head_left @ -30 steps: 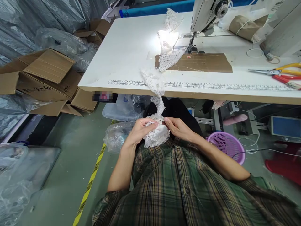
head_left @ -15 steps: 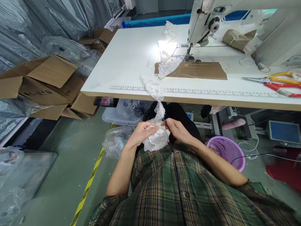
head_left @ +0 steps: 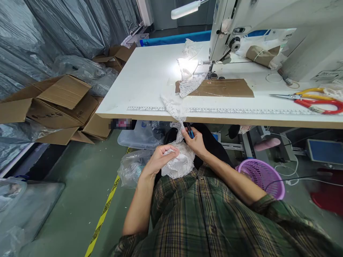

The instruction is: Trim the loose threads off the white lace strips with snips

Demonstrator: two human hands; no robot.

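Observation:
White lace fabric (head_left: 181,165) lies bunched on my lap. My left hand (head_left: 160,159) pinches its left part between thumb and fingers. My right hand (head_left: 197,143) holds small black-and-blue thread snips (head_left: 190,131) in its palm, while its thumb and fingertips touch the narrow lace strip rising from the lap. That lace strip (head_left: 174,109) runs up over the table's front edge and joins more lace (head_left: 191,85) near the sewing machine (head_left: 223,39). The blades of the snips are mostly hidden.
Brown cardboard (head_left: 227,87) lies beside the needle on the white table (head_left: 144,78). Scissors with red and yellow handles (head_left: 308,100) rest at the right. Open cardboard boxes (head_left: 64,103) stand on the left. A purple basket (head_left: 261,175) sits on the floor at right.
My right hand has moved up along the lace strip, and the snips have turned back into its palm. My left hand keeps its hold on the lace. The view has tilted up slightly.

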